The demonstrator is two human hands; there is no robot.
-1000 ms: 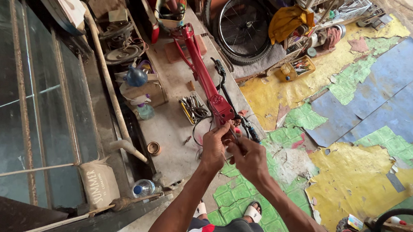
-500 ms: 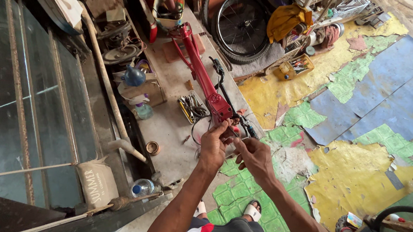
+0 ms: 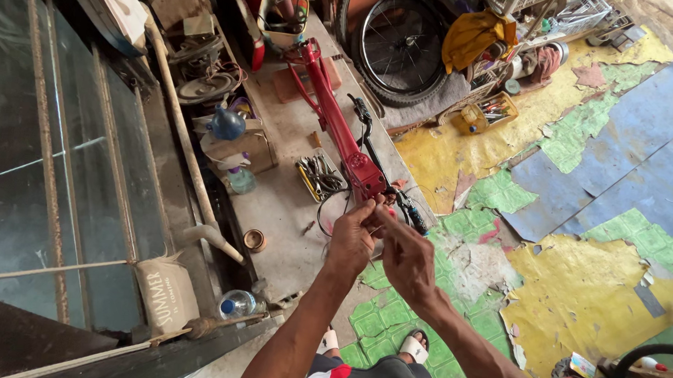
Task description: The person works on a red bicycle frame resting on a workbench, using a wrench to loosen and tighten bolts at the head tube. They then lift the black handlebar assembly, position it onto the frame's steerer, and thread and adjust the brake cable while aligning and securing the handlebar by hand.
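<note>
Red bike frame lies lengthwise on the concrete surface, near end at the hands. Black wheel leans behind it, tool tray just beside. Left hand and right hand meet at the frame's near end, fingers pressed together pinching a thin cable.

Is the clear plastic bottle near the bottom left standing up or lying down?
Lying down: the bottle rests on its side, blue cap pointing left.
</note>
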